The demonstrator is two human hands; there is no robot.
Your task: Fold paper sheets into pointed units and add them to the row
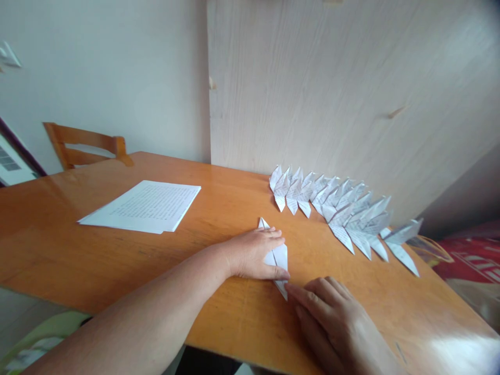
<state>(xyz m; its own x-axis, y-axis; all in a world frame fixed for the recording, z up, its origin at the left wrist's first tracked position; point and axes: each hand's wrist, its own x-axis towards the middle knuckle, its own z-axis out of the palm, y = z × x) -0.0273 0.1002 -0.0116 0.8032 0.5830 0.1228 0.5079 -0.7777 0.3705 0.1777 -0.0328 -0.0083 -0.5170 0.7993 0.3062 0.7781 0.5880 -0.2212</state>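
Note:
A narrow folded piece of white paper [279, 255] with pointed ends and a lengthwise crease lies near the table's front edge. My left hand [260, 254] rests flat across it, fingers stretched out and thumb near its lower end, pressing it to the wood. My right hand [336, 317] is just to the right, its index fingertip touching the paper's lower right edge beside my left thumb. The other right fingers are curled in together, and I see nothing held in them. Part of the paper is hidden under my left palm.
Several folded, pointed paper pieces [347, 203] stand in a row at the back right, with one [402, 242] at the row's near end. A stack of printed sheets [146, 205] lies left on the wooden table [230, 203]. Red bags [472, 255] sit beyond the right edge.

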